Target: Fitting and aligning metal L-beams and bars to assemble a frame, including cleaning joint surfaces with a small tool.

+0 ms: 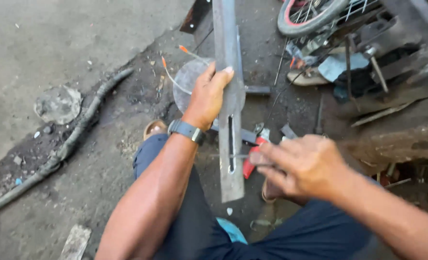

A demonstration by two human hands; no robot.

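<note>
The long flat steel bar [228,96] with a slot [231,144] cut near its close end stands almost upright in the middle of the scene, running from between the person's knees away to the far edge of view. It is steadied only by the left hand [208,96], so it could twist or tip sideways if the grip slackens, since nothing else visibly props it. The cut edges of the bar and slot look sharp; a slip of either hand along them could nick a finger. The ground around is littered with scrap, a thick cable [64,144] at the left and a bicycle wheel [310,14] at the far right, so a dropped bar could land on the sandalled foot [155,128].

The left hand's fingers wrap the bar's left edge, thumb [221,77] pressed flat on its face, closed firmly around it. The right hand [303,166] sits at the near right with fingers [267,156] drawn together, pinching a thin metal rod [223,156] that crosses the slot level; a red-handled tool [250,163] shows just behind those fingertips, though whether the hand holds it is unclear.
</note>
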